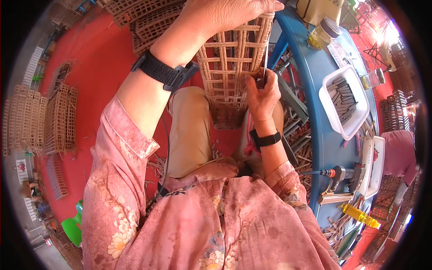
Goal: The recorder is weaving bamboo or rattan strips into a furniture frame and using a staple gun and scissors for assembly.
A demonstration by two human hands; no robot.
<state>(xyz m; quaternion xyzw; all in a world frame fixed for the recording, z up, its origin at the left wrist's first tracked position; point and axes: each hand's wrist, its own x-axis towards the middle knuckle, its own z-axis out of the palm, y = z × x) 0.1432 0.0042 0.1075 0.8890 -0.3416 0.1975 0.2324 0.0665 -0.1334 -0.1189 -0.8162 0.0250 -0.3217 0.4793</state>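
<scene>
An open-weave brown wicker basket [231,51] stands tilted between my knees, its grid of strips facing me. My left hand [220,15] reaches across its top and grips it; part of the fingers is cut off by the picture's upper edge. Low on the basket's right side, my right hand [264,96] is closed round a hand tool [261,82] with a dark handle. A thin metal blade points up from it along the basket's right edge. Whether it is a knife or scissors I cannot tell.
A blue table [326,155] at the right bears a white tub [345,121] of short sticks, a lidded jar [323,33], a pneumatic tool [336,174] and a yellow bottle [361,216]. Stacked wicker baskets [60,119] stand left on the red floor. Offcuts litter the ground by the table.
</scene>
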